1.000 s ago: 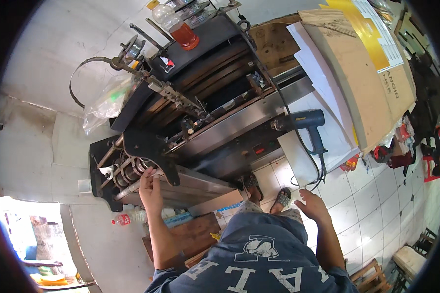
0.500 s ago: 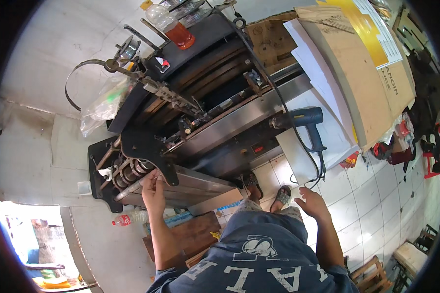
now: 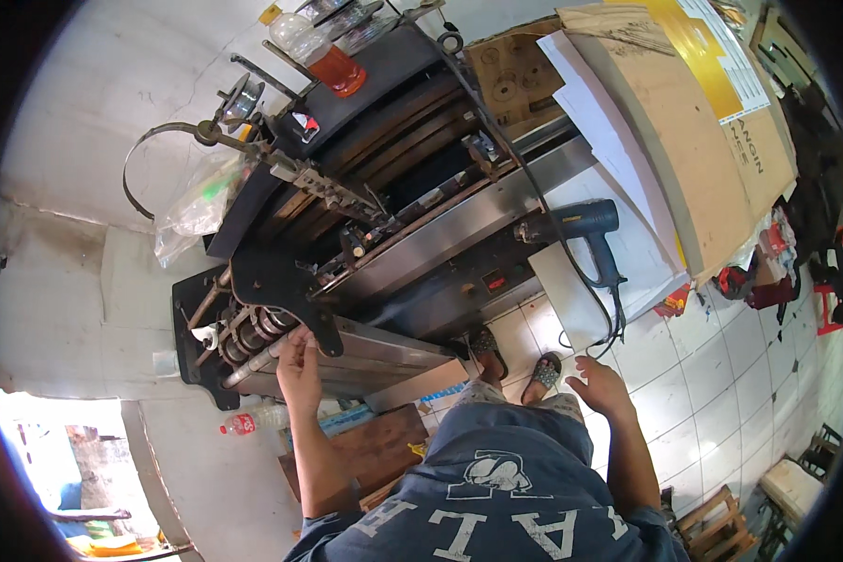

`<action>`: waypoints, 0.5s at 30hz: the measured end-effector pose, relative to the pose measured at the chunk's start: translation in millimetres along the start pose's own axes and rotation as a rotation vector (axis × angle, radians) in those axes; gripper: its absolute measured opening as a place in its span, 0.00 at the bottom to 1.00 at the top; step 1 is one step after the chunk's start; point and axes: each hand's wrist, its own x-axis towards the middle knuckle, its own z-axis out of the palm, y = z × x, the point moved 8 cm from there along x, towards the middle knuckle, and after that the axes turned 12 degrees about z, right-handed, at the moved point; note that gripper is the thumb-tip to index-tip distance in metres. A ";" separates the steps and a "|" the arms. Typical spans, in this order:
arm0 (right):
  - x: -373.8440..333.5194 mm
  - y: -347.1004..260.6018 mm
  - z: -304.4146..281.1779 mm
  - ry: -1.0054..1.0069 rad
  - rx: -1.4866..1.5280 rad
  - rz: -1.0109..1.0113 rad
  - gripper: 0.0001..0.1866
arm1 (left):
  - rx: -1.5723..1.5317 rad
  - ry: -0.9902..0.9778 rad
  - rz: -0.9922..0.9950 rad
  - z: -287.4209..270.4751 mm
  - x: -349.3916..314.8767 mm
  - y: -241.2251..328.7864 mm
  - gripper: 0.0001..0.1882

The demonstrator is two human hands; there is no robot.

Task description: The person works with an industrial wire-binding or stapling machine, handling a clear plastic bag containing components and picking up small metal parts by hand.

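Observation:
My left hand (image 3: pixel 299 371) is raised to the near left end of a dark metal machine (image 3: pixel 440 253). Its fingers are pinched together just below a black side plate (image 3: pixel 276 290), beside the ringed rollers (image 3: pixel 258 330) and a long pale bar (image 3: pixel 253 363). Whatever lies between the fingertips is too small or hidden to make out. My right hand (image 3: pixel 601 386) hangs in the air over the floor, fingers loosely bent and apart, holding nothing. Closest to it is a dark heat gun (image 3: pixel 585 225) with its cable (image 3: pixel 616 318), lying on a pale surface.
A bottle of red liquid (image 3: pixel 332 66) stands on the machine's top, near wire spools (image 3: pixel 242 97). Cardboard (image 3: pixel 684 140) and white sheets (image 3: pixel 618 150) lie at the right. Below the machine are a plastic bottle (image 3: pixel 244 421) and a wooden board (image 3: pixel 375 445).
My left hand's fingers have curled a little more while staying at the same spot by the rollers. My right hand keeps nearly the same place, and the view has shifted slightly.

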 end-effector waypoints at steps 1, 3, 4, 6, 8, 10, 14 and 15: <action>0.2 1.2 0.4 0.002 0.005 -0.003 0.28 | 0.006 0.007 -0.006 -0.3 0.1 -2.1 0.15; -0.4 1.9 0.0 -0.005 0.010 0.004 0.28 | 0.027 0.008 -0.018 0.4 -0.3 -5.4 0.15; -1.3 0.8 -1.5 -0.013 0.011 0.013 0.28 | 0.042 0.001 -0.023 1.2 -0.9 -6.8 0.15; -2.4 0.8 -2.7 -0.022 0.015 0.024 0.27 | 0.081 -0.012 -0.022 3.9 -1.7 -7.2 0.15; -3.1 1.2 -3.0 -0.025 0.020 0.027 0.27 | 0.128 -0.025 -0.010 9.3 -3.5 -5.8 0.15; -4.4 0.5 -4.9 -0.018 0.015 0.026 0.27 | 0.083 -0.029 -0.019 12.5 -4.2 -9.0 0.15; -4.8 -1.6 -7.3 -0.010 0.006 0.021 0.27 | 0.075 -0.047 -0.012 17.6 -3.3 -6.2 0.15; -4.5 -1.7 -7.2 -0.003 0.002 0.014 0.27 | 0.075 -0.046 -0.006 17.4 -2.8 -6.0 0.15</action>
